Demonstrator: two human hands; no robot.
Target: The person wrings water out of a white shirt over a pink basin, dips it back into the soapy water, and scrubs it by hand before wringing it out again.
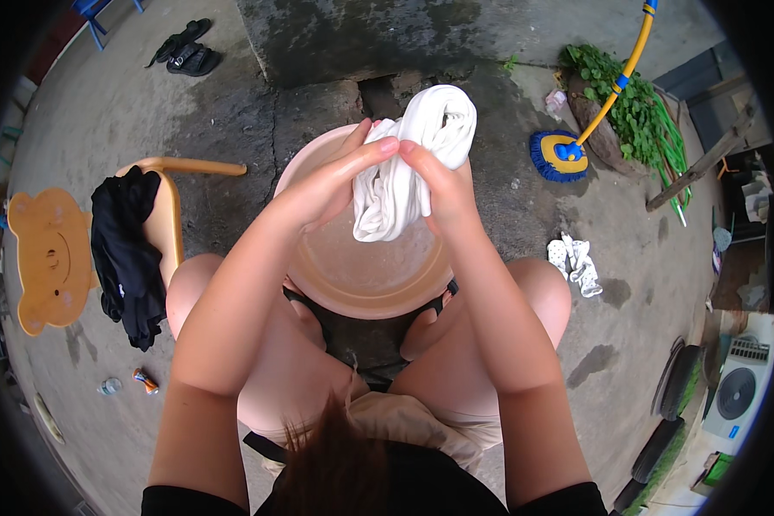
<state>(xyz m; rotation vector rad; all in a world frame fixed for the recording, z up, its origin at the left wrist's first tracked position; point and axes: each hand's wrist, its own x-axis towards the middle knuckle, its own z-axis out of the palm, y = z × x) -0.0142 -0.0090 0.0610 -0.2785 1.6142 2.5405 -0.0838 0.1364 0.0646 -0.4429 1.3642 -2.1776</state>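
Note:
A bundled white cloth [443, 116], folded over on itself, is held up above a wide pinkish-tan basin [361, 288]. My left hand [340, 176] grips its left side, the thumb lying across the front of the cloth. On the right side my right hand [445, 185] is closed round it, with its thumb tip close to the left one. Most of my fingers are hidden behind the cloth. The basin sits on the ground between my feet, and its bottom looks wet.
To the left, a yellow bear-faced chair [50, 258] carries black clothing [129, 249]. A white spotted cloth [574, 262] lies on the concrete at right, below a blue-and-yellow mop [561, 156]. Black sandals [189, 52] are far left; a bottle [109, 386] and can [146, 380] lie near left.

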